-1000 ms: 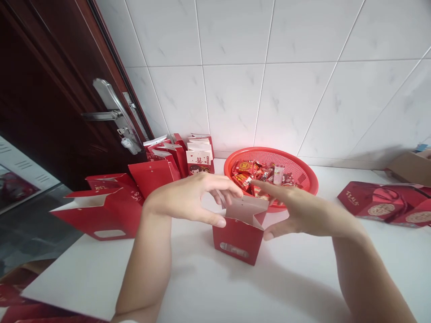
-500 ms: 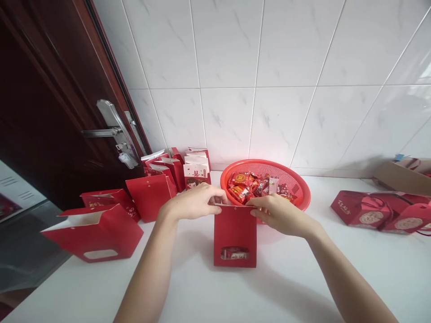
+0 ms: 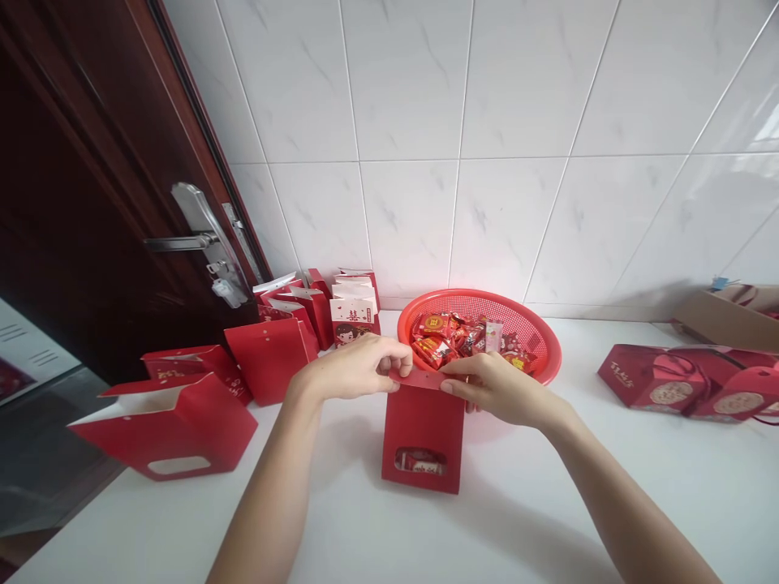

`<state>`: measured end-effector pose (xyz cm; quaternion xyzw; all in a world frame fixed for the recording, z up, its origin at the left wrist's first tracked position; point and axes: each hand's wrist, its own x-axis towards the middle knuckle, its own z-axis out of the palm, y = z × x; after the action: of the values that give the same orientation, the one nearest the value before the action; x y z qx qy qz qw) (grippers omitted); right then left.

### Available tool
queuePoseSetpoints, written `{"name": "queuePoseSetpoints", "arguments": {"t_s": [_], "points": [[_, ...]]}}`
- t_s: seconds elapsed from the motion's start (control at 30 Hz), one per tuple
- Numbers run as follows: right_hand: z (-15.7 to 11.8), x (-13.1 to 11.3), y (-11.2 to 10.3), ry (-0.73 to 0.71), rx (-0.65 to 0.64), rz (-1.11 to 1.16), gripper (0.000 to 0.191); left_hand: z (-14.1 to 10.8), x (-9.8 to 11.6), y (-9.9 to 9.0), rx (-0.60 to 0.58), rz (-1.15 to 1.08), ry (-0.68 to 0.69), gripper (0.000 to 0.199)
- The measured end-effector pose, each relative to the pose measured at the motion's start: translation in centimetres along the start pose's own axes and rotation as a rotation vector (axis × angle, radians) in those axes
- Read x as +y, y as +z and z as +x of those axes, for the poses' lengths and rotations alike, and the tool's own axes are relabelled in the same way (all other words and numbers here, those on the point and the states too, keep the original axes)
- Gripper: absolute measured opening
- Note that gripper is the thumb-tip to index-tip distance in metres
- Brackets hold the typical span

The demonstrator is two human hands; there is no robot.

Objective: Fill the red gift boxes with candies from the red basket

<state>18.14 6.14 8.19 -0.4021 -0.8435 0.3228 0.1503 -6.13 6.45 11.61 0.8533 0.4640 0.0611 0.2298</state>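
A red paper gift bag (image 3: 422, 426) stands before me on the white table, wrapped sweets showing through the small window low on its front. My left hand (image 3: 359, 365) pinches the left end of its top edge, thumb in front. At the right end, my right hand (image 3: 492, 385) grips the same edge between thumb and fingers. Between the hands, the top strip is bent towards me with a small hole in it. Just behind the bag sits a red plastic basket (image 3: 551, 357) holding wrapped candies (image 3: 454, 334), partly hidden by my hands.
Several red paper bags (image 3: 271, 357) stand at the left, one open-topped bag (image 3: 200, 430) nearest. Red gift boxes (image 3: 663, 385) lie at the right, with a cardboard box (image 3: 712, 320) behind. A tiled wall (image 3: 414, 219) and a door with a handle (image 3: 188, 242) border the table.
The bag's top edge has folded forward into a strip under my fingers. The bag leans slightly more, and its base has come a little nearer to me.
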Motion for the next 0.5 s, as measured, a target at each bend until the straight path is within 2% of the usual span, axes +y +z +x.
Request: {"name": "queuePoseSetpoints", "arguments": {"t_s": [0.17,0.3,0.5], "points": [[0.19,-0.25,0.58,0.034,0.078,-0.089,0.029,-0.39,0.04,-0.40,-0.042,-0.046,-0.030,0.011],[0.16,-0.47,0.70,0.032,0.063,-0.110,0.031,-0.10,-0.32,-0.28,-0.048,-0.091,-0.047,0.013],[0.40,-0.18,0.79,-0.006,0.053,-0.067,0.026,0.07,-0.27,-0.02,-0.043,0.005,-0.013,0.015]]}}
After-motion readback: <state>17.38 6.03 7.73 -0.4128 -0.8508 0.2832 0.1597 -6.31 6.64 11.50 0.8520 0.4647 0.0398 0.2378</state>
